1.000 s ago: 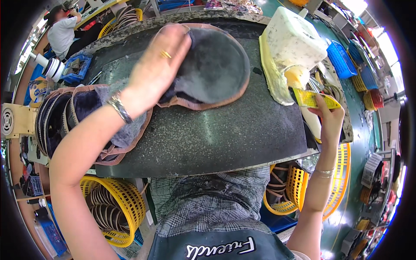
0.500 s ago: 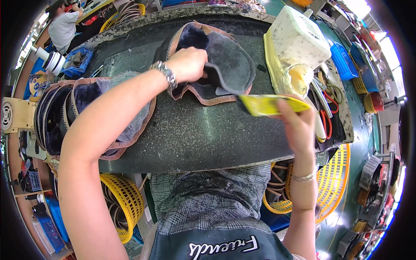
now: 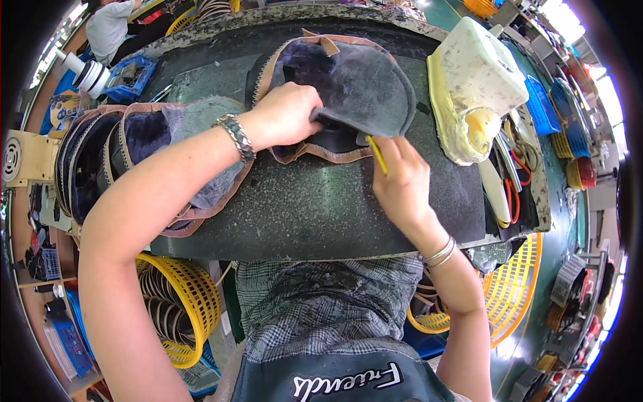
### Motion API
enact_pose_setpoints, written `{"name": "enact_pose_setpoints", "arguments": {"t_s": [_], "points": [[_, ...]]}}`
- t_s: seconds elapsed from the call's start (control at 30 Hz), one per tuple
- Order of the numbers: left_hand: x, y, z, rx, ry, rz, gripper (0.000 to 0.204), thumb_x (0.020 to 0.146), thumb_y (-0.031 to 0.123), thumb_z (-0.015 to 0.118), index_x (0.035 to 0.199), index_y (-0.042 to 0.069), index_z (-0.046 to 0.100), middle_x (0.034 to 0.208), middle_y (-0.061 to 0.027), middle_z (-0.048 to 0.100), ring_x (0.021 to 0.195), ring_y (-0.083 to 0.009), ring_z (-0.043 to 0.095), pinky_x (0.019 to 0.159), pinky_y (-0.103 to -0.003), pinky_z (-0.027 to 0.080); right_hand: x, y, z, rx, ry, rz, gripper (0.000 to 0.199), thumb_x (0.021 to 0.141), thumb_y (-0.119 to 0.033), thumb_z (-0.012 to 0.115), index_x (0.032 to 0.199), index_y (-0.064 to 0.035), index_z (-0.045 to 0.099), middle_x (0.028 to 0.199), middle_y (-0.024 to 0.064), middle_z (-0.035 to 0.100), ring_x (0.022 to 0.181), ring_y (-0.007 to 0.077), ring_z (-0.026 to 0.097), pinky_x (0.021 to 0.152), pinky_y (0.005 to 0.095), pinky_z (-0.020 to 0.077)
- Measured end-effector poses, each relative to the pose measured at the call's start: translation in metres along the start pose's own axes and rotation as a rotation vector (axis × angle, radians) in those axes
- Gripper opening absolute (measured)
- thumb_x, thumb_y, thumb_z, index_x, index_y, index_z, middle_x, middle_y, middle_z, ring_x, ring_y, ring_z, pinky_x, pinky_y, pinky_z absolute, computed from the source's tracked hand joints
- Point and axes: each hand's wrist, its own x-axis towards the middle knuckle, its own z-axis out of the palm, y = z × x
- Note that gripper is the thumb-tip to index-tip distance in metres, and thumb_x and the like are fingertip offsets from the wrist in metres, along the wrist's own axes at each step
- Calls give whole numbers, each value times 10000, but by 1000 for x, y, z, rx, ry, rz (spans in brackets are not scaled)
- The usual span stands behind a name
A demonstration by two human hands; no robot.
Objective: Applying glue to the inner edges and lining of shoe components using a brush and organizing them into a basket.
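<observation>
Well, below the left hand, past the bench edge, a yellow basket holds a row of curved dark strips. Down from the right hand hangs a second yellow rim, partly hidden, with an orange-edged basket right of it. Up and left of the left hand sits a blue tray of dark bits. Right of the right hand stands a white tub, crusted yellow; its contents I cannot tell.

The grey fleecy piece lies just beyond both hands: the left, fingers curled, pinches its lifted edge; the right pinches a yellow tool whose tip meets the near edge. Left of the left hand leans a stack of similar pieces.

Under both hands spreads a speckled black mat. Far up-left of them sits a person; far right runs green floor.
</observation>
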Motion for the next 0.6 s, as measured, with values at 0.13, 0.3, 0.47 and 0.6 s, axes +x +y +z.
{"name": "enact_pose_setpoints", "arguments": {"t_s": [0.13,0.3,0.47,0.6], "points": [[8,4,7,25,22,-109,230,749,210,679,905,40,670,778,-192,630,749,-331,624,680,-380,491,12,8,-4,284,14,170,77,786,-29,598,862,-23,585,731,144,587,636,318,599,554,369,474],[14,3,-1,33,-56,-110,226,726,157,695,905,22,665,788,-201,631,778,-322,630,694,-377,491,10,10,-2,402,17,286,64,796,-35,597,853,-6,602,755,157,618,638,302,625,562,323,480],[14,0,-8,-17,-158,-98,212,716,116,691,899,14,660,788,-200,636,779,-321,631,694,-365,485,12,-3,13,575,24,415,65,800,-40,603,853,-4,614,692,158,620,587,235,632,546,290,468],[10,-3,-5,-53,-181,-84,190,723,105,674,887,12,657,778,-211,627,768,-326,629,677,-370,481,13,-9,28,637,-35,400,58,795,-40,611,841,-5,617,687,150,627,552,206,623,531,275,461]]}}
